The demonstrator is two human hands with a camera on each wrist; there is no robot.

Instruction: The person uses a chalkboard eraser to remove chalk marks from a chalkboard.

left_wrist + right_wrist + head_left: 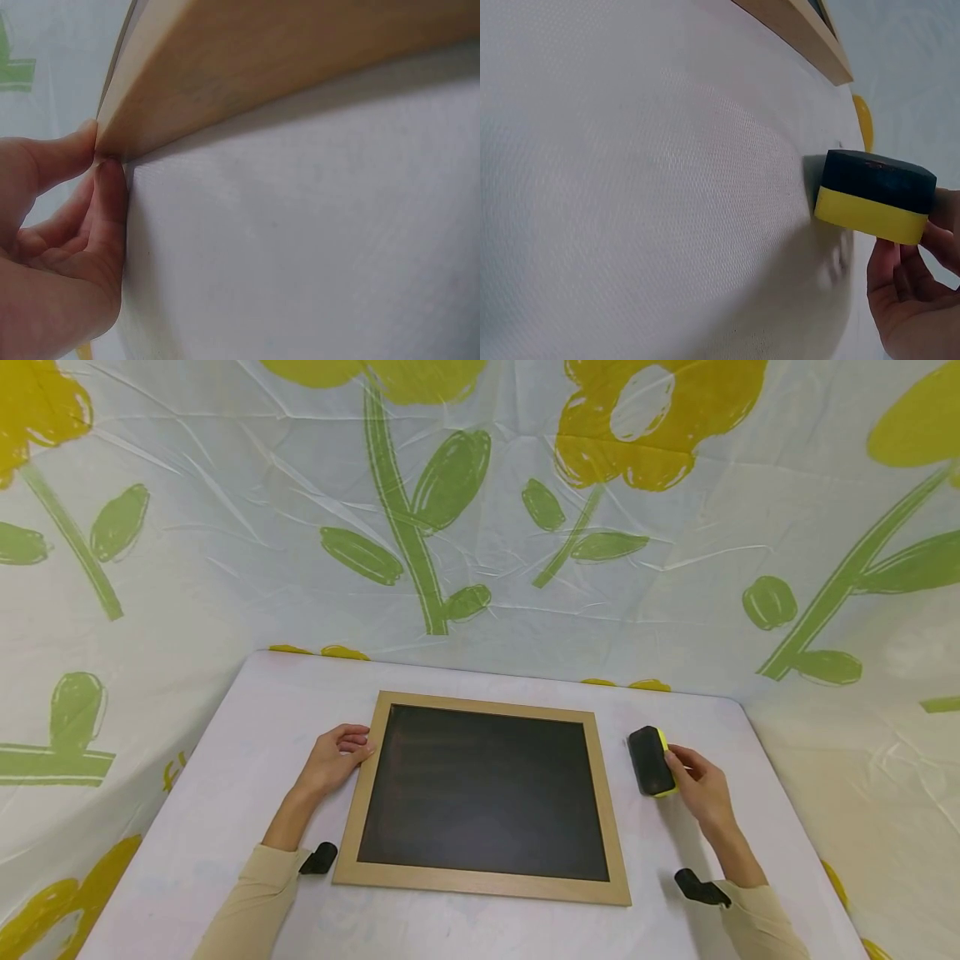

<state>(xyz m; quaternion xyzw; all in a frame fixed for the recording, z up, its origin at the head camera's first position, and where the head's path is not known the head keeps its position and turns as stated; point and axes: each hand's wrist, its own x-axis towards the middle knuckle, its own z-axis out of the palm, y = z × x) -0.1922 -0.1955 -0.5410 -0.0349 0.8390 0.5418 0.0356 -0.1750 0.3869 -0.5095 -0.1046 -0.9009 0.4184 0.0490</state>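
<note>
A small chalkboard (487, 793) with a black surface and a pale wooden frame (480, 881) lies on the white table. At its left side, my left hand (339, 758) pinches the frame's edge between thumb and fingers. The left wrist view shows the thumb (64, 154) against the wood (225, 75), with a fingertip just below it. To the right of the board, my right hand (703, 785) grips a black and yellow chalkboard eraser (651, 762) by its yellow side. In the right wrist view the eraser (877, 187) is tilted, its shadow falling on the table.
The white table (285, 685) has rounded far corners. A hanging cloth (510, 610) with yellow flowers and green leaves surrounds it at the back and sides. Small black devices are strapped to both wrists, the left one (321, 857) close to the board's lower left corner.
</note>
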